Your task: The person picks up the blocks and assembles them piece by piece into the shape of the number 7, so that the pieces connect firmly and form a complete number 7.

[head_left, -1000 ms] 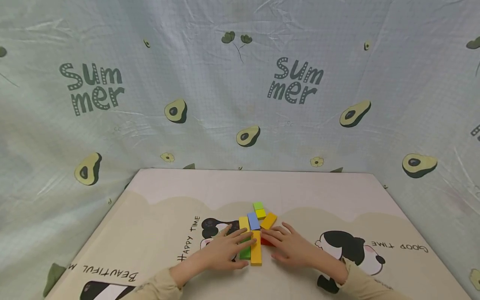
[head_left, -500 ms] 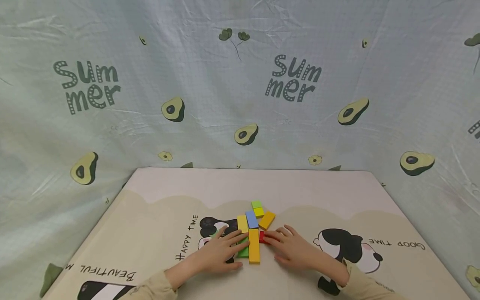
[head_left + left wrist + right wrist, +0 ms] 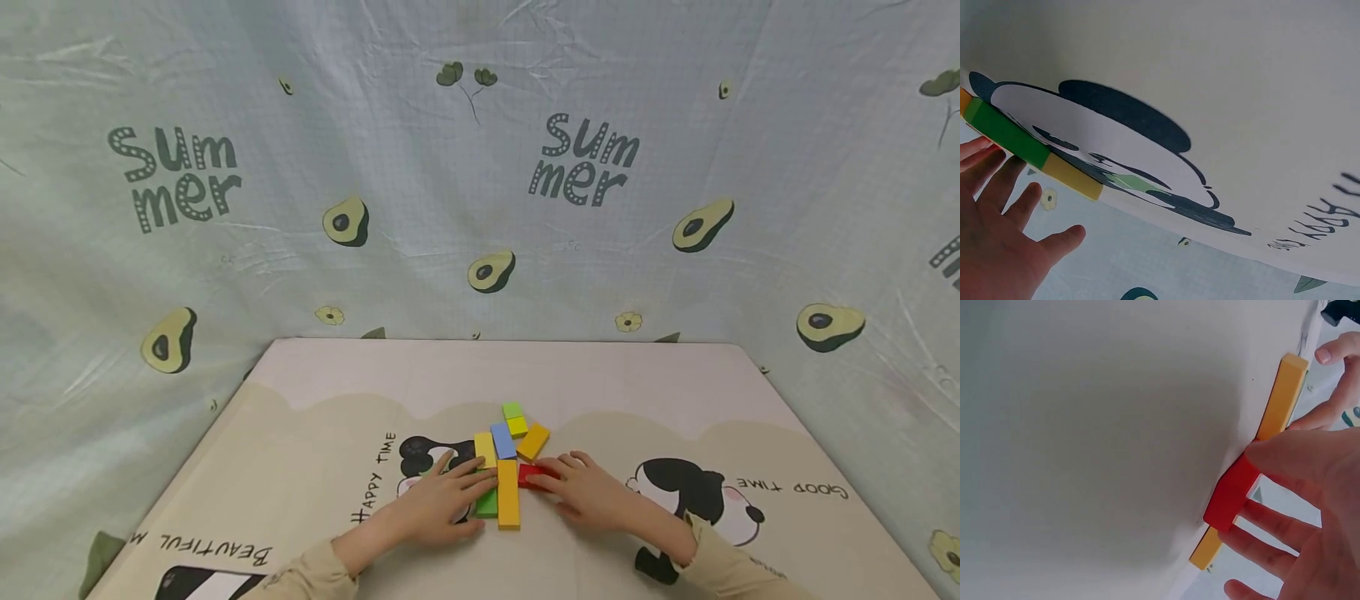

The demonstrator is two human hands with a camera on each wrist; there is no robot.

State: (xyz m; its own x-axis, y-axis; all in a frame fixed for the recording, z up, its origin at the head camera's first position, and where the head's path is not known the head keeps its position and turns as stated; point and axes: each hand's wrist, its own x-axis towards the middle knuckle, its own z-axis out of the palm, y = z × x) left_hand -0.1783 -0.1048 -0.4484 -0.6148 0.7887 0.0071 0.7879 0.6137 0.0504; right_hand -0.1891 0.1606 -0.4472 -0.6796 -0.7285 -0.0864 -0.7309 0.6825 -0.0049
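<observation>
Toy blocks lie grouped mid-table in the head view. My left hand [image 3: 438, 504] rests its fairly straight fingers on the green block [image 3: 487, 505] and by the long orange-yellow block [image 3: 508, 500]. My right hand [image 3: 592, 493] pinches a red block [image 3: 528, 476] just right of the long block. In the right wrist view the thumb lies at one end of the red block [image 3: 1229, 497] and fingertips touch its other side. Behind are a pale yellow block [image 3: 484, 448], a blue block [image 3: 503, 442] and a slanted orange block [image 3: 534, 442].
A small yellow block [image 3: 517, 427] and a lime green block [image 3: 512, 411] lie at the back of the group. The table cover [image 3: 360, 367] bears printed pandas and words. A printed curtain [image 3: 420, 167] hangs behind the table.
More of the red block shows from under my right fingers, and it lies beside the long block. My left hand and the other blocks stay nearly in place; the head view shifts slightly.
</observation>
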